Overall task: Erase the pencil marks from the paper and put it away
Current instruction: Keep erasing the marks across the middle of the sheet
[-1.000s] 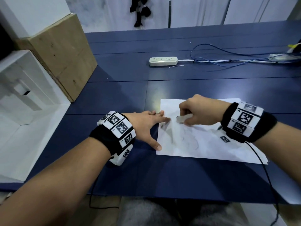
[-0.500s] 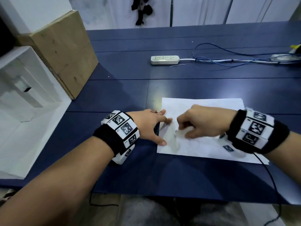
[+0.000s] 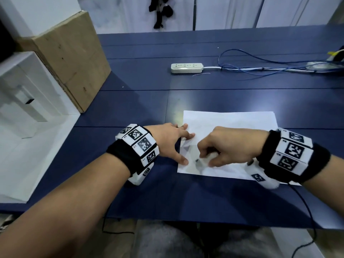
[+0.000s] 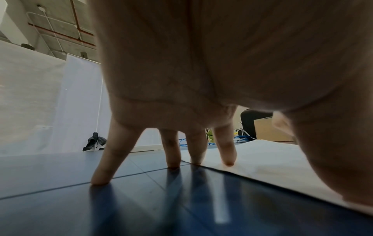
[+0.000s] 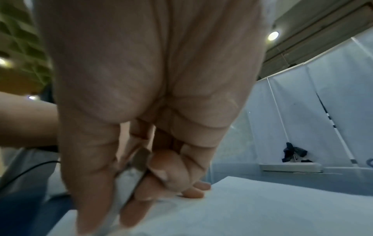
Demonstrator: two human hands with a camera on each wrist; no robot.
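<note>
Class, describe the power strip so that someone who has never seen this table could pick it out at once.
Start at the blue table and look past the paper, toward the far side. The power strip lies flat there, alone, right of the cardboard box. It is the only pale bar with sockets; a white cord leaves its right end toward blue cables.

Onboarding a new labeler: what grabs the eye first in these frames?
The white paper on the dark blue table, near the front edge, with both hands on it. The right hand pinches a small white eraser against the sheet's near left corner; the left hand is spread flat at its left edge. Beyond, a power strip lies mid-table.
</note>
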